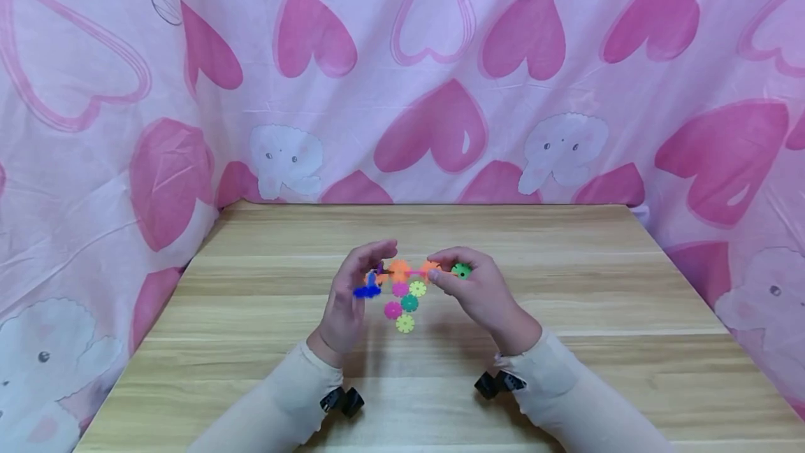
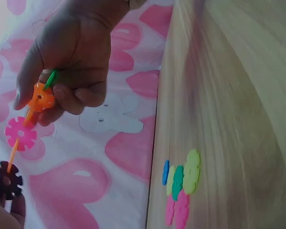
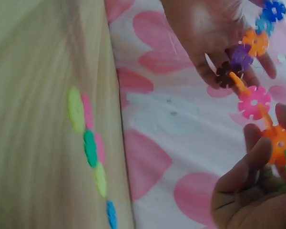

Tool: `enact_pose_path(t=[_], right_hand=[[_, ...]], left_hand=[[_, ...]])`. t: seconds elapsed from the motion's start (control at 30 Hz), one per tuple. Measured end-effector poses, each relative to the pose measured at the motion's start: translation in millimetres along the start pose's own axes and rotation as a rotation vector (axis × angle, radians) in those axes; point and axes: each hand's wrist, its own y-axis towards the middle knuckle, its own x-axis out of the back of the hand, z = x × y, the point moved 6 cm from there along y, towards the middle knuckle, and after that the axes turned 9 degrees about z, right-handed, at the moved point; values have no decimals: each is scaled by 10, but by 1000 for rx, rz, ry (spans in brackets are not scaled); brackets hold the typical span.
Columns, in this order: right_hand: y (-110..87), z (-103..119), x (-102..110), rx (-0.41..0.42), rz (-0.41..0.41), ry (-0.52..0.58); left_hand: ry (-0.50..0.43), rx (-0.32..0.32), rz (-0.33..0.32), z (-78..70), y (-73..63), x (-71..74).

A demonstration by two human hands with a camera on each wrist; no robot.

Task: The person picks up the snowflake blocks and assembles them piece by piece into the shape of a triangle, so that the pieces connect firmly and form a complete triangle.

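Note:
A chain of notched plastic snowflake discs [image 1: 399, 270] stretches between both hands above the table. My right hand [image 1: 481, 292] pinches an orange disc [image 3: 281, 144] near one end, where a green disc [image 1: 462, 270] sticks out beside the fingers. At the other end, my left hand [image 1: 342, 296] holds the chain with its fingertips at a brown disc [image 2: 7, 180]. Purple, orange and blue discs [image 3: 274, 10] trail from there over the left palm. A pink disc [image 3: 254, 102] spans the middle, joined edgewise to thin-looking orange ones.
Loose discs lie close together on the wooden table [image 1: 566, 383]: yellow [image 1: 405, 324], pink [image 1: 393, 310], green [image 1: 409, 302] and a blue disc [image 2: 166, 172]. A pink heart-patterned curtain [image 1: 430, 124] surrounds the table's back and sides. Black devices [image 1: 342, 400] sit at both wrists.

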Motion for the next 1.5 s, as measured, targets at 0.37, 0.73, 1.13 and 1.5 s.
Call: enact_pose_path(t=[0.37,0.73,1.13,1.5], right_hand=[[52,-204,-222,-234,147,270],[89,-310,-206,-256,351,-19],[-4,-599,-290,-344,651,-348],[17,-501,-164,-314,550,-590]], left_hand=[[287,-144,-129,-25,8,43],[173,33,-189,17,8,116],[34,372,-11,65,48,17],[24,410,-4,107,10,-26]])
